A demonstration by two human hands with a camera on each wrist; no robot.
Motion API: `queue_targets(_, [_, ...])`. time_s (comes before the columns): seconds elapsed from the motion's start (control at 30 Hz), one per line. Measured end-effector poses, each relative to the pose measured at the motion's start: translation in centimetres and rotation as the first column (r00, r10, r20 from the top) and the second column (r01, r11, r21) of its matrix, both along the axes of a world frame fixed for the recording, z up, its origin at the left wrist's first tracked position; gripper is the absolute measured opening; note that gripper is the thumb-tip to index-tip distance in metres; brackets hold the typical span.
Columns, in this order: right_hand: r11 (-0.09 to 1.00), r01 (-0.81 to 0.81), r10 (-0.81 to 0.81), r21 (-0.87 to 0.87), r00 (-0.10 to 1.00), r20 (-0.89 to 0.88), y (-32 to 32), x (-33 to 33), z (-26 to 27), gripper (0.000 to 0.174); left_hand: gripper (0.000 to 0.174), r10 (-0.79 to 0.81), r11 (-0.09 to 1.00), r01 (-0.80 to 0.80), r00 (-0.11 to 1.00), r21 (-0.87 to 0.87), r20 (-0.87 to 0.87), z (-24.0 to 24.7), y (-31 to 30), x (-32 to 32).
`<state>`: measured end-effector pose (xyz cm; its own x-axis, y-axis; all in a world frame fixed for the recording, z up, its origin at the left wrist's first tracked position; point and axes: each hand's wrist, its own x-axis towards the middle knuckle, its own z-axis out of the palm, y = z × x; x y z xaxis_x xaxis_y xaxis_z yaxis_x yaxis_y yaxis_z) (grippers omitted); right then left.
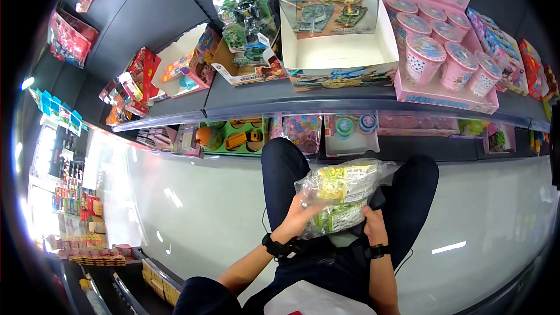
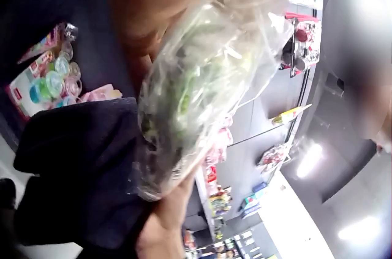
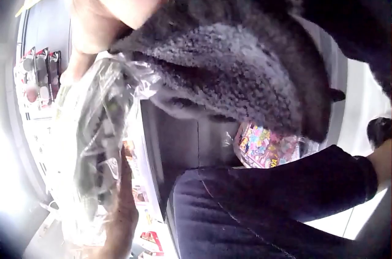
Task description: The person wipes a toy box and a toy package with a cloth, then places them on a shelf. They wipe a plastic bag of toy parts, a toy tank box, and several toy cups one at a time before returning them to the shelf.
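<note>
In the head view, both hands hold clear plastic packages over the lap. The upper package [image 1: 344, 181] has yellow contents and a white printed label; the lower package [image 1: 341, 217] shows green. The left hand [image 1: 300, 216] grips their left side, thumb lying across the front. At the right edge, the right hand [image 1: 374, 224] pinches the plastic and also holds a dark grey, fuzzy cloth [image 3: 226, 75], which hangs from its fingers in the right wrist view. Crinkled film blurs the contents of the green package [image 2: 190, 87] in the left wrist view.
A dark shelf [image 1: 245, 102] runs across in front of the knees. It carries an open white display box [image 1: 338, 52], pink lidded cups [image 1: 426, 58] and a box of green toys [image 1: 248, 29]. More toys [image 1: 245, 137] fill the lower shelf. Packaged goods [image 1: 87, 221] stand at left.
</note>
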<state>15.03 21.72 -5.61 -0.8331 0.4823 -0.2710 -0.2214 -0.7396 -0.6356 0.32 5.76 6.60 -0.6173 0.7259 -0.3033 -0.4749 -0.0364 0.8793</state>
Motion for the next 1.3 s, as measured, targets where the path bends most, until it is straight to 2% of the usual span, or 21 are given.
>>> queue_targets(0.03, [0.999,-0.036,0.036,0.011,0.999,0.028,0.0,0.1,-0.2,0.061,0.053,0.021,0.999,-0.030,0.982,-0.045,-0.187,-0.3,-0.1,-0.1])
queue_targets(0.1, [0.994,-0.108,0.105,0.034,0.991,0.088,-0.1,-0.9,2.1,0.060,0.059,0.034,0.987,-0.111,0.845,-0.112,-0.534,0.7,0.9,-0.2])
queue_targets(0.13, [0.997,-0.064,0.059,0.036,0.992,0.111,-0.2,-1.2,2.8,0.055,0.067,0.122,0.975,-0.209,0.789,-0.077,-0.602,2.1,1.1,0.0])
queue_targets(0.17, [0.997,-0.070,0.065,0.035,0.990,0.126,-0.1,-1.5,2.9,0.054,0.074,0.192,0.978,-0.200,0.784,0.052,-0.590,2.9,1.6,-0.6])
queue_targets(0.23, [0.996,-0.084,0.078,0.031,0.984,0.158,-0.2,-1.6,2.9,0.053,0.078,0.002,0.998,-0.048,0.739,-0.050,-0.674,4.3,1.3,-2.7])
queue_targets(0.27, [0.996,-0.076,0.066,0.052,0.983,0.173,-0.3,-1.5,3.0,0.053,0.079,-0.131,0.983,-0.011,0.657,-0.183,-0.743,5.9,1.3,-3.4])
queue_targets(0.37, [0.989,-0.064,0.038,0.134,0.981,0.188,-0.3,-1.5,2.8,0.054,0.077,-0.387,0.921,0.172,0.487,-0.349,-0.783,8.6,1.1,-5.7])
queue_targets(0.4, [0.984,-0.066,0.035,0.168,0.982,0.184,-0.3,-1.3,2.1,0.054,0.074,-0.445,0.895,0.219,0.513,-0.389,-0.734,10.0,1.2,-6.0])
queue_targets(0.47, [0.978,-0.044,0.011,0.205,0.988,0.157,-0.2,-1.3,1.7,0.054,0.074,-0.552,0.832,0.170,0.330,-0.527,-0.765,12.2,1.8,-5.5])
queue_targets(0.57, [0.974,-0.025,-0.015,0.225,0.985,0.171,-0.5,-1.3,2.6,0.057,0.069,-0.671,0.740,0.045,0.112,-0.671,-0.733,12.1,3.1,-3.9])
queue_targets(0.63, [0.976,0.014,-0.049,0.217,0.987,0.154,-0.5,-1.6,4.0,0.059,0.064,-0.657,0.752,-0.015,0.062,-0.659,-0.751,10.0,4.4,-2.9])
queue_targets(0.7, [0.959,0.083,-0.121,0.270,0.984,0.129,-0.1,-1.6,3.6,0.059,0.060,-0.651,0.759,0.011,0.041,-0.651,-0.758,9.6,5.5,-2.8])
queue_targets(0.83, [0.961,0.083,-0.109,0.263,0.990,0.085,0.6,-0.8,2.9,0.058,0.052,-0.462,0.884,0.101,0.022,-0.457,-0.887,12.3,6.1,-3.1])
queue_targets(0.9, [0.971,0.159,-0.176,0.181,0.981,0.084,0.5,-1.0,3.8,0.050,0.049,-0.350,0.932,0.052,-0.121,-0.359,-0.929,14.4,5.9,-3.8])
queue_targets(0.97, [0.974,0.205,-0.210,0.094,0.976,0.051,0.5,-1.2,3.9,0.045,0.047,-0.275,0.962,-0.063,-0.225,-0.267,-0.935,18.2,5.7,-4.7])
queue_targets(1.0, [0.976,0.167,-0.159,0.143,0.985,-0.064,0.7,-1.6,6.0,0.041,0.050,-0.190,0.981,-0.085,-0.260,-0.174,-0.947,20.4,5.7,-5.3])
queue_targets(1.03, [0.977,0.158,-0.153,0.146,0.987,-0.043,0.5,-1.6,6.0,0.041,0.051,-0.129,0.985,-0.149,-0.260,-0.092,-0.957,21.9,5.7,-6.4])
queue_targets(1.1, [0.978,0.130,-0.130,0.166,0.991,-0.010,0.4,-1.7,5.8,0.042,0.049,0.056,0.962,-0.228,-0.375,0.151,-0.925,25.1,6.6,-8.7])
queue_targets(1.17, [0.987,0.092,-0.093,0.129,0.996,0.001,0.1,-1.7,5.4,0.041,0.046,0.221,0.923,-0.283,-0.168,0.262,-0.961,26.7,8.1,-11.6])
queue_targets(1.27, [0.989,0.080,-0.076,0.125,0.996,-0.034,-0.1,-2.1,5.7,0.042,0.043,0.253,0.908,-0.320,-0.097,0.271,-0.963,27.7,10.5,-15.1])
queue_targets(1.3, [0.970,0.093,-0.087,0.226,0.996,-0.035,0.0,-2.2,6.2,0.042,0.044,0.279,0.897,-0.318,-0.131,0.307,-0.951,27.6,11.0,-15.9])
